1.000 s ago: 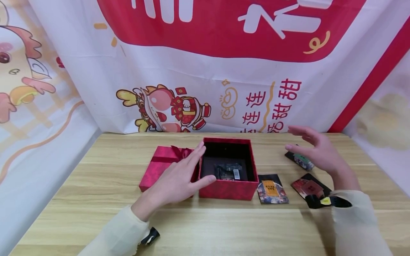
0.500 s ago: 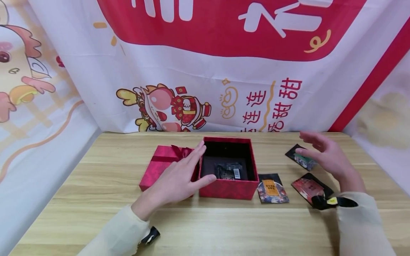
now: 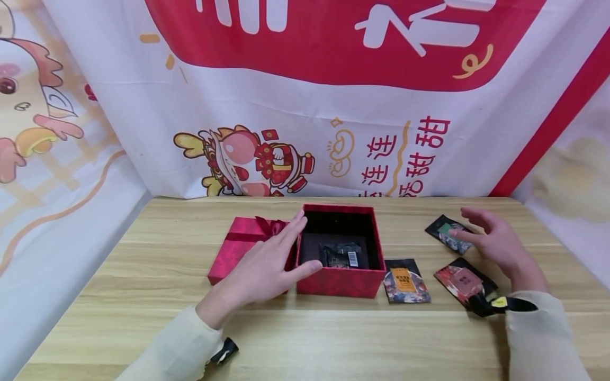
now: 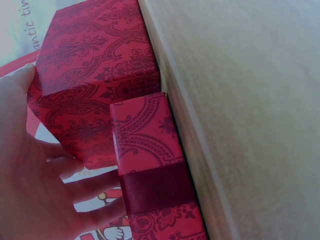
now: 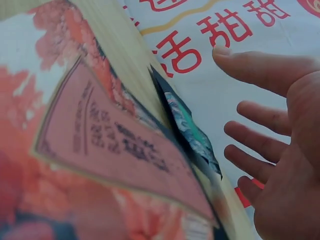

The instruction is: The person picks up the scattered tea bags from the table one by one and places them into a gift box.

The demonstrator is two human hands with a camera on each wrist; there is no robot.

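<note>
My left hand [image 3: 259,270] reaches over the red lid [image 3: 227,260], its straight fingertips along the left rim of the red gift box [image 3: 335,284] and its thumb by the front rim. In the left wrist view, the thumb touches a corner of the patterned box. A dark packet [image 3: 335,257] with a barcode label lies inside the box. My right hand [image 3: 506,248] hovers with spread fingers and holds nothing; its thumb is nearest the green-labelled sachet [image 3: 440,228]. Closer to me lies a red-labelled sachet [image 3: 459,280], partly hidden by the wrist strap.
An orange-labelled sachet [image 3: 406,283] lies just right of the box. The lid, with a dark red bow [image 3: 268,227], sits against the box's left side. Behind the wooden table [image 3: 333,344] hangs a printed cloth [image 3: 286,100].
My right hand has drawn back rightward and toward me, uncovering more of the green-labelled sachet. The left hand, box and lid stay where they were.
</note>
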